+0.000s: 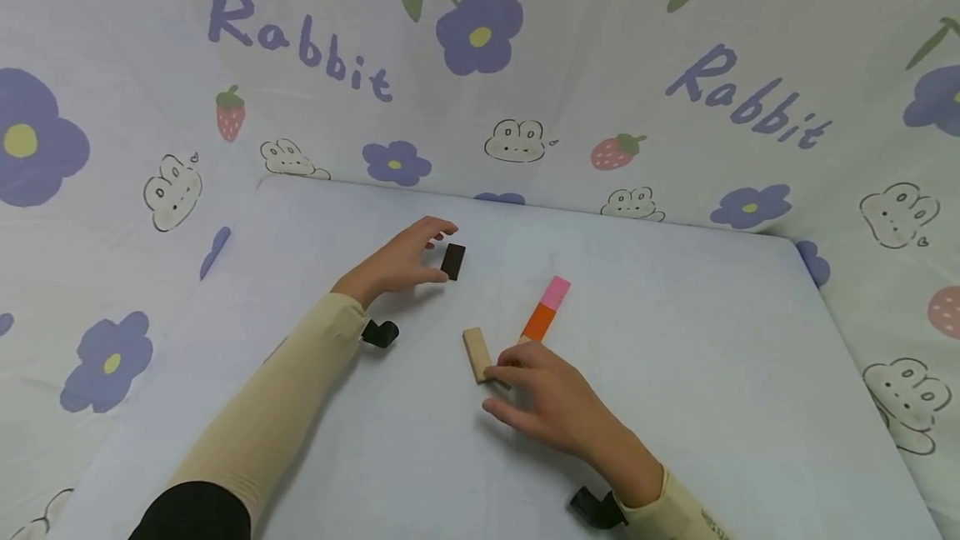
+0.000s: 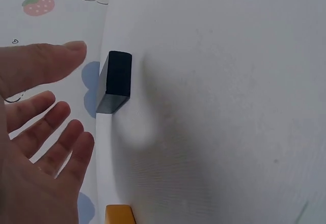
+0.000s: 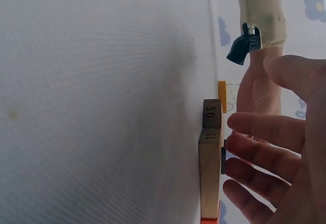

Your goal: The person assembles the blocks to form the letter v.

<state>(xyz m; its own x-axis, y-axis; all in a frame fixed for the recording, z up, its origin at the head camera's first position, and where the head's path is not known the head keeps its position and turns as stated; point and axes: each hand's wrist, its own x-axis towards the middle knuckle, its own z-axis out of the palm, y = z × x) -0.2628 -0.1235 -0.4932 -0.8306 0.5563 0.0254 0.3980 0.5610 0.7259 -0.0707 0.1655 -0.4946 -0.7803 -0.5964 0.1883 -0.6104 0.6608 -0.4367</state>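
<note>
In the head view my left hand point(image 1: 401, 261) reaches to a small black block point(image 1: 453, 261), its thumb and fingers spread on the block's near side. The left wrist view shows the black block point(image 2: 119, 75) apart from the thumb. My right hand point(image 1: 555, 398) hovers over the near end of a row with an orange block point(image 1: 537, 322) and a pink block point(image 1: 556, 292). A tan block point(image 1: 476, 354) lies slanted beside its fingertips. In the right wrist view the fingers extend past end-on wooden blocks marked 50 point(image 3: 212, 114) and 75 point(image 3: 210, 136); contact cannot be told.
A white table point(image 1: 712, 373) lies beneath the blocks. Behind it hangs a cloth point(image 1: 570, 48) printed with rabbits, flowers and strawberries. Black fittings point(image 1: 380, 333) are worn at both wrists. A yellow-orange block point(image 2: 120, 215) shows at the bottom of the left wrist view.
</note>
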